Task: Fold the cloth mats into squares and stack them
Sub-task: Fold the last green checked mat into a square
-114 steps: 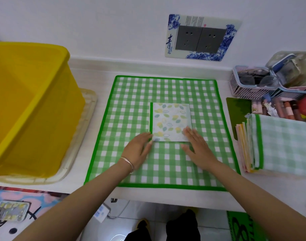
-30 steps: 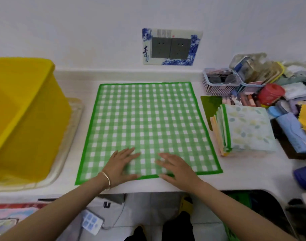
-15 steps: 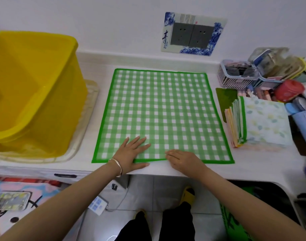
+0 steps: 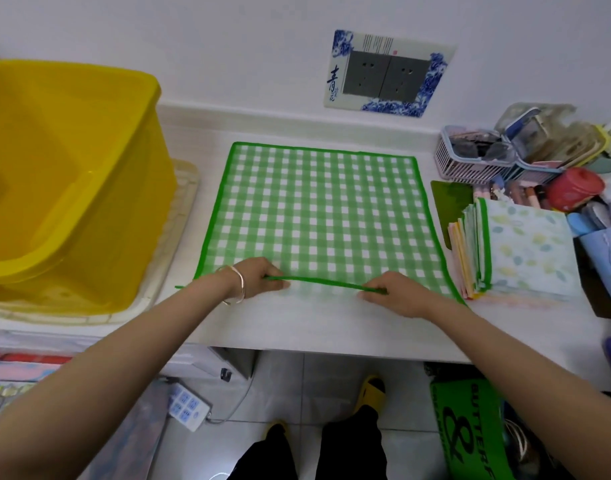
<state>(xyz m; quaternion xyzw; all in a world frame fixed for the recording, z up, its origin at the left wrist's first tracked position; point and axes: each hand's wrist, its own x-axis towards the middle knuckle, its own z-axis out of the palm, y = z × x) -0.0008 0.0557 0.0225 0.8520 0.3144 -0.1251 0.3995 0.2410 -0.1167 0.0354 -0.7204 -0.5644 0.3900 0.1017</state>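
Observation:
A green-and-white checked cloth mat (image 4: 323, 209) with a green border lies spread on the white counter. Its near edge is lifted off the counter. My left hand (image 4: 259, 276) pinches that edge left of centre, and my right hand (image 4: 392, 295) pinches it right of centre. The green hem runs taut between the two hands. To the right stands a stack of folded mats (image 4: 515, 252), its top one pale with a leaf print.
A big yellow plastic tub (image 4: 65, 181) sits on a clear tray at the left. Baskets, a red jar and small clutter (image 4: 526, 157) crowd the back right. A wall socket plate (image 4: 387, 72) is behind. The counter's front edge (image 4: 332, 355) is near me.
Both hands lay flat on the mat's near edge half a second ago; now they pinch it and have raised it off the counter.

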